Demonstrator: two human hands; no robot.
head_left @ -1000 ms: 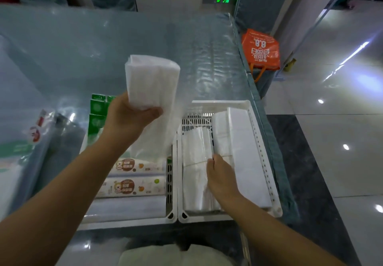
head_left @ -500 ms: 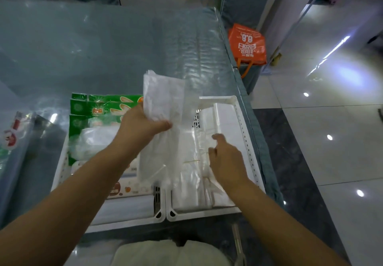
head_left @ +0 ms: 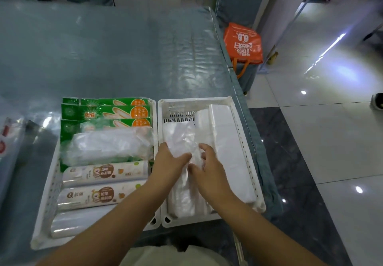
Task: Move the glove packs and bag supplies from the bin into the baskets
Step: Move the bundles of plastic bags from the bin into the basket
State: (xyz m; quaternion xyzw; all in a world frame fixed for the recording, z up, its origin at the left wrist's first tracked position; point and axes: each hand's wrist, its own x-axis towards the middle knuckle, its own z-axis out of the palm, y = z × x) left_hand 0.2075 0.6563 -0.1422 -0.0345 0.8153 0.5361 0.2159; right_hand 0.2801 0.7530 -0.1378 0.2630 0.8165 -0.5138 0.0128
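Both hands, left hand (head_left: pixel 170 161) and right hand (head_left: pixel 207 167), pinch the plastic pack (head_left: pixel 182 141), its long axis running near-to-far along the right basket's (head_left: pixel 246 141) left wall.

Glossy crinkled plastic pack (head_left: pixel 182 139), perforated plastic basket (head_left: pixel 246 147)

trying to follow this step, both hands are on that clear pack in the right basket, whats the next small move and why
Probably press the clear pack flat and let go. Both the left hand and right hand already have it down inside the right basket, beside the white stack, and its plastic looks rumpled.
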